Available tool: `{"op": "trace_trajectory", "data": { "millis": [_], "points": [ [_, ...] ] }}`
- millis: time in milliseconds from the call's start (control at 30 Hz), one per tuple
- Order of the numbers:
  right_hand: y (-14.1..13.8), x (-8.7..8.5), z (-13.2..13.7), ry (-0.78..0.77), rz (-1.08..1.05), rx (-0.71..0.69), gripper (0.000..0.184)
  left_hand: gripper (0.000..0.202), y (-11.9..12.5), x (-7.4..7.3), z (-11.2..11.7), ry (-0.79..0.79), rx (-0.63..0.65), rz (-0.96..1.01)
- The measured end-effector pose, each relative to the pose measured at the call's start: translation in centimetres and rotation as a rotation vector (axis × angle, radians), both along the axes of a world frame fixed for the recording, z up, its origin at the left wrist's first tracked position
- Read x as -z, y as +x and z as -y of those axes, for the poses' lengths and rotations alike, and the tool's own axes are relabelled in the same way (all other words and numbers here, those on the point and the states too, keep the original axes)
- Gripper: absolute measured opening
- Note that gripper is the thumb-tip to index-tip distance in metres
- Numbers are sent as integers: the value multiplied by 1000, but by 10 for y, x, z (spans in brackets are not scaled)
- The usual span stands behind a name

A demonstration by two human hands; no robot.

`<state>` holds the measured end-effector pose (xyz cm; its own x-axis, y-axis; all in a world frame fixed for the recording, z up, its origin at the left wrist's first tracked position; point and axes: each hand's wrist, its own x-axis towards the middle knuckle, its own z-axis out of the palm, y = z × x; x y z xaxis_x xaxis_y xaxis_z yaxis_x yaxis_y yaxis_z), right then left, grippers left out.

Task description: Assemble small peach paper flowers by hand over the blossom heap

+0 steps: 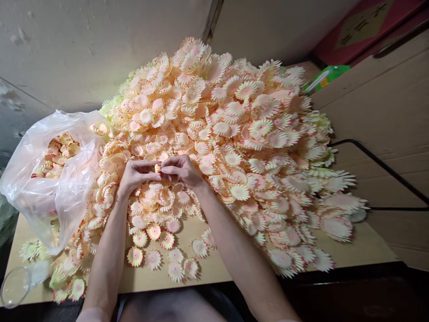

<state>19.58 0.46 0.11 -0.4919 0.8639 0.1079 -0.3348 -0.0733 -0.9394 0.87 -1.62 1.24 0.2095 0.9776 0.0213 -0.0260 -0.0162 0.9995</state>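
A huge heap of cream and pink artificial flower heads [234,134] covers the wooden table [368,248]. My left hand [134,175] and my right hand [182,170] meet over the front of the heap. Both pinch one small yellowish flower piece [157,168] between their fingertips. Loose flower heads [167,255] lie flat on the table under my forearms.
A clear plastic bag [47,179] with more flower heads sits at the left. A clear cup [15,286] lies at the table's front left corner. Cardboard panels [385,112] and a black cable [385,167] stand at the right, a green packet [323,78] behind the heap.
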Motion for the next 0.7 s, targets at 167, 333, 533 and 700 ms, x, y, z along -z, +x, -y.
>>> {"op": "trace_trajectory", "data": {
  "millis": [167,333,533,700],
  "points": [
    [1,0,-1,6,-23,-10,18,48,-1,0,-1,11,11,10],
    [1,1,-1,3,-24,-11,19,48,-3,1,-1,26,12,-14],
    [2,-2,1,5,7,-5,20,49,-3,1,-1,40,11,-28],
    [0,-3,0,5,13,-2,21,48,-2,1,-1,39,21,-19]
  ]
}}
